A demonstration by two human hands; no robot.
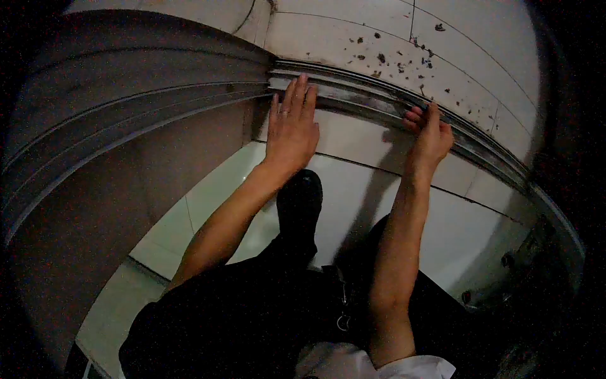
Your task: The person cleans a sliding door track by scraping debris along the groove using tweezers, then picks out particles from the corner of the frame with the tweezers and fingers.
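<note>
A grooved metal sill track runs across the floor, curving in this wide view. My left hand lies over its left end, fingers stretched out flat with the tips on the metal. Farther right, my right hand is at the track, its fingers curled in and the thumb pointing toward the far edge. Whatever those fingers pinch, if anything, is too small and dark to make out. Dark crumbs of debris are scattered on the pale tiles just beyond the track.
A tall grey panel with ridges stands at the left, meeting the track's left end. Below my hands are a black shoe and glossy light floor tiles. Deep shadow covers the right side.
</note>
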